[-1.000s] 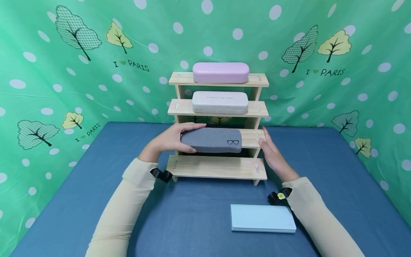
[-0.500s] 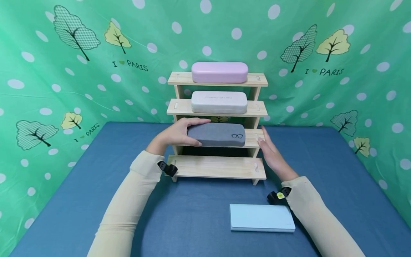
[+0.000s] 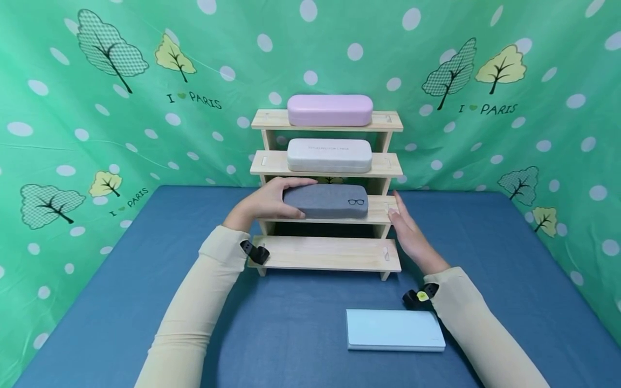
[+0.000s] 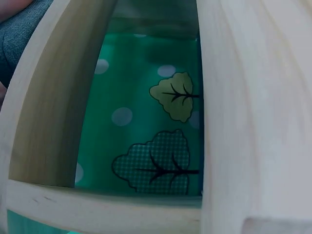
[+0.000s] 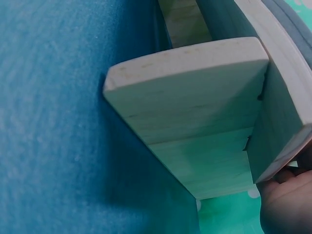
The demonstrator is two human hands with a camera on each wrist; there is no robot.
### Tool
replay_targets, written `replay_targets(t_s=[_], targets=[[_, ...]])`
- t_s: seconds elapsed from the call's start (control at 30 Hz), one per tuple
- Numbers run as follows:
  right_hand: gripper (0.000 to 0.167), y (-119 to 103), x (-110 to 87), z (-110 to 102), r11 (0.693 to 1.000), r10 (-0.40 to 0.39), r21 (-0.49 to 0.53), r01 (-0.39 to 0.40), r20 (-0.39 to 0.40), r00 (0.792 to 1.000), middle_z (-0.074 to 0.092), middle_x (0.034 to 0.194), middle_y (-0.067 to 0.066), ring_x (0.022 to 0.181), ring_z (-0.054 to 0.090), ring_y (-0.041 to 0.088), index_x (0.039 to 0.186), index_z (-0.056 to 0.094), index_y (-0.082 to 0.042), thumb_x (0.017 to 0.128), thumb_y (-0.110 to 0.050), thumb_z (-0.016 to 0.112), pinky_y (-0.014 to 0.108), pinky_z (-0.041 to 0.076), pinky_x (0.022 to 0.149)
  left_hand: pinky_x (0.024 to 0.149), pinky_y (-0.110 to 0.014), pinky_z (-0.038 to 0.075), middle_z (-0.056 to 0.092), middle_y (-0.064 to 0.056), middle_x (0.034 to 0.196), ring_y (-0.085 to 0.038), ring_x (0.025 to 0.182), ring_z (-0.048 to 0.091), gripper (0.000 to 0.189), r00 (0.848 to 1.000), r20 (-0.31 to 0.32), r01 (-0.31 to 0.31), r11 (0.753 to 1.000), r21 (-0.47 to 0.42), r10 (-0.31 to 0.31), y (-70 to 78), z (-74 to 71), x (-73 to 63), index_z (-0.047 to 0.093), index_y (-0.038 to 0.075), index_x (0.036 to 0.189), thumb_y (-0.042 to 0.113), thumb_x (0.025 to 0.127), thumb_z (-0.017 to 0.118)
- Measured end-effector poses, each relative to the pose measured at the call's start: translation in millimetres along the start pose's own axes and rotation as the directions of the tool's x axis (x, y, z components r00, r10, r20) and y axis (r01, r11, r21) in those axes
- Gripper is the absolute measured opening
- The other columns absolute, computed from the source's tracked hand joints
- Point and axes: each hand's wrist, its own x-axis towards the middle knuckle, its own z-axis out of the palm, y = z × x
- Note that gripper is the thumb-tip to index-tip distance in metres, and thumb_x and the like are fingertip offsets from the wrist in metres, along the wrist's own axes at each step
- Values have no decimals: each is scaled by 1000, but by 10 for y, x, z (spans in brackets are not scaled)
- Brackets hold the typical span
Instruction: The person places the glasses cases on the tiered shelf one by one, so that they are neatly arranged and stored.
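Observation:
In the head view a grey fabric glasses case (image 3: 327, 201), marked with a small glasses drawing, sits on the third step down of a wooden stepped rack (image 3: 325, 253). My left hand (image 3: 271, 200) grips its left end, fingers over the back and thumb at the front. A corner of the case (image 4: 19, 41) shows at upper left in the left wrist view. My right hand (image 3: 412, 237) holds the right end of that same step, thumb over its edge. In the right wrist view only part of this hand (image 5: 287, 200) shows, at the board's end.
A pink case (image 3: 330, 110) lies on the top step and a white case (image 3: 330, 156) on the second. A light blue flat case (image 3: 395, 330) lies on the blue-covered table (image 3: 281, 339), beside the right forearm. A green patterned cloth (image 3: 145, 140) hangs behind.
My left hand has moved the grey case right and back from the step's front edge, mostly in the first half second. The right hand has stayed at the rack's end.

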Motion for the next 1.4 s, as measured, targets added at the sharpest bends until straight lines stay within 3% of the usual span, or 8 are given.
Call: replay_targets(t_s=[0.27, 0.67, 0.83, 1.0, 1.27, 1.4], targets=[[60, 71, 8, 2, 999, -32, 9, 32, -7, 999, -10, 158, 3, 143, -11, 22, 151, -10, -21, 104, -35, 23, 55, -3, 111, 78, -38, 43, 55, -5, 122, -23, 95, 52, 73, 1000, 19, 1, 999, -33, -1, -11, -17, 9, 50, 23, 138, 17, 70, 78], [59, 47, 1, 15, 1000, -21, 6, 21, -7, 1000, -11, 158, 4, 143, -11, 24, 151, -11, -21, 104, -34, 23, 56, -2, 110, 85, -39, 43, 48, -9, 131, -25, 104, 50, 78, 997, 39, 67, 992, -110, -63, 18, -55, -73, 43, 21, 143, 16, 74, 80], [58, 24, -10, 12, 1000, -17, 7, 17, -5, 1000, -11, 158, 4, 143, -11, 24, 151, -10, -22, 104, -31, 23, 56, -3, 110, 89, -38, 44, 42, -14, 135, -27, 110, 49, 80, 998, 26, 54, 986, -160, -51, 2, -74, -172, 36, 13, 146, 6, 77, 76], [59, 33, -8, 8, 1000, -3, -4, 3, -13, 1000, -10, 158, 4, 143, -11, 24, 151, -10, -22, 104, -35, 23, 56, -2, 110, 98, -42, 39, 39, -15, 142, -28, 122, 44, 82, 1000, -29, -2, 985, -171, -3, -14, -90, -297, 34, 5, 145, 1, 75, 76], [60, 57, 3, 19, 999, -23, 23, 23, -7, 1000, -9, 158, 5, 143, -9, 24, 151, -10, -21, 103, -36, 23, 55, 0, 111, 110, -44, 23, 32, -12, 149, -25, 137, 30, 83, 995, -103, -14, 997, -77, 6, 56, -113, -588, 32, 4, 146, 7, 77, 77], [61, 62, 2, 16, 999, -26, 28, 26, -5, 1000, -10, 158, 5, 143, -9, 24, 151, -11, -21, 103, -37, 23, 55, 1, 111, 111, -46, 22, 33, -13, 148, -27, 136, 30, 81, 991, -123, -63, 998, -14, 61, 124, -102, -712, 33, 2, 145, 7, 77, 77]])
